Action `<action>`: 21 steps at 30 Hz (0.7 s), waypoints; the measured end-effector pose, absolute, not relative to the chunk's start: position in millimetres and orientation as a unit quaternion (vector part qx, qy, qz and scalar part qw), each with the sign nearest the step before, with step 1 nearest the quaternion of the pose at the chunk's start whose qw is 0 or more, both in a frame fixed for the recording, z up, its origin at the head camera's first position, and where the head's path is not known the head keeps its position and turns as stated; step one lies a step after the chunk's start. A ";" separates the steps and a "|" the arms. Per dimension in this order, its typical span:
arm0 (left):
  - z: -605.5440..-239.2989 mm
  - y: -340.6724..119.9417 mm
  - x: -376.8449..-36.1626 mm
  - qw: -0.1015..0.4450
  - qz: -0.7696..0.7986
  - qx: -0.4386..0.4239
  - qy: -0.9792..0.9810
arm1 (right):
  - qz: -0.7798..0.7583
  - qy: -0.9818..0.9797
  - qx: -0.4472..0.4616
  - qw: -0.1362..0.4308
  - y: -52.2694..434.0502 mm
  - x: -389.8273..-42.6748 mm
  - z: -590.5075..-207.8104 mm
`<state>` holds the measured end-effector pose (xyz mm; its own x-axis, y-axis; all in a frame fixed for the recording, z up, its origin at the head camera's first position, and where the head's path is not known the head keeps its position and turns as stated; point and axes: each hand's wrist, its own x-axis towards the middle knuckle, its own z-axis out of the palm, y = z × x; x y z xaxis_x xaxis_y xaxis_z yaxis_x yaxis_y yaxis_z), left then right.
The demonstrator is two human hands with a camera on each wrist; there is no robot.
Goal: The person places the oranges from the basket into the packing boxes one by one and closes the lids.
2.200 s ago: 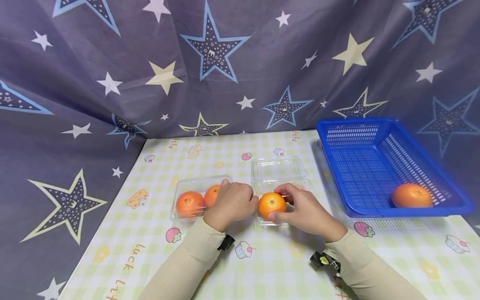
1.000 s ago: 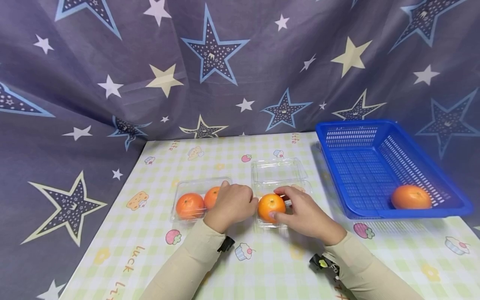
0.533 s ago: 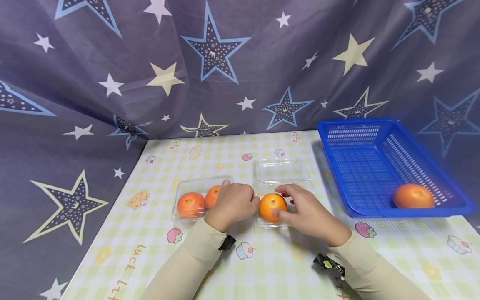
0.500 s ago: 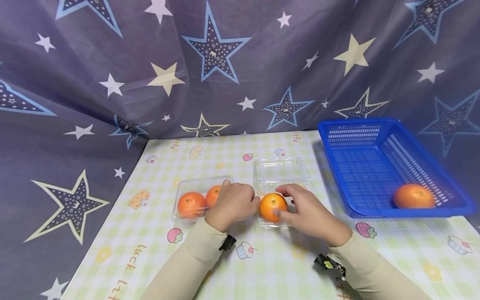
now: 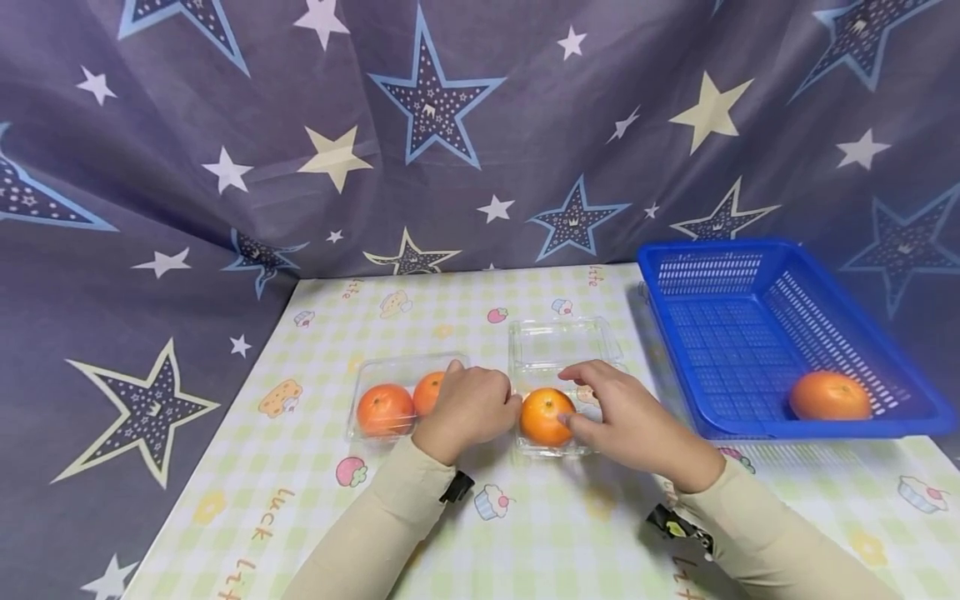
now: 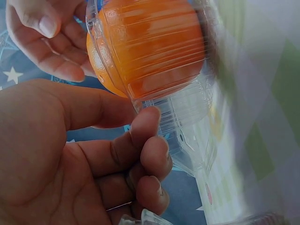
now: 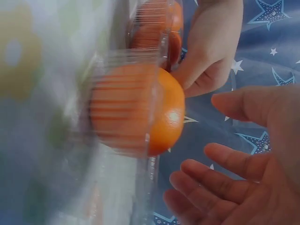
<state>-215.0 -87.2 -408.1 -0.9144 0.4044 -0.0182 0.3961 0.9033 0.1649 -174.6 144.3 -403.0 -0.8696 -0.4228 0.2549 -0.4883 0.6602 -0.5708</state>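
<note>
An orange [image 5: 546, 418] sits in the left part of a clear plastic clamshell box [image 5: 562, 343], whose lid lies folded back. My left hand [image 5: 474, 408] pinches the rim of that box beside the orange, between thumb and index finger, as the left wrist view shows. My right hand [image 7: 253, 173] is open on the orange's right side, fingers spread and a gap between them and the fruit in the right wrist view. Left of it, a second clear box [image 5: 408, 364] contains an orange [image 5: 384, 410] and another orange [image 5: 428, 393], partly hidden behind my left hand.
A blue plastic basket [image 5: 675, 367] stands at the right of the table, with one large orange [image 5: 830, 397] in its near right corner. A checked cloth [image 5: 315, 533] covers the table. A dark star-patterned curtain [image 5: 480, 200] hangs behind and at the left.
My right hand has let go of the orange and drawn back a little to the right, its fingers spreading. The orange stays in the box, and my left hand keeps its place.
</note>
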 end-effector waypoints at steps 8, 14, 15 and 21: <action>-409.6 -87.1 -213.7 0.022 0.083 0.206 0.975 | 0.302 -0.913 0.266 0.068 152.1 -174.0 -392.0; -409.6 -86.5 -214.2 0.021 0.084 0.206 0.975 | 0.290 -0.916 0.270 0.063 157.6 -174.1 -384.0; -409.5 -86.4 -214.1 0.023 0.084 0.205 0.975 | 0.288 -0.917 0.270 0.062 158.1 -174.0 -382.8; -408.0 -86.3 -213.5 0.026 0.084 0.200 0.976 | 0.276 -0.923 0.263 0.060 161.0 -172.9 -375.0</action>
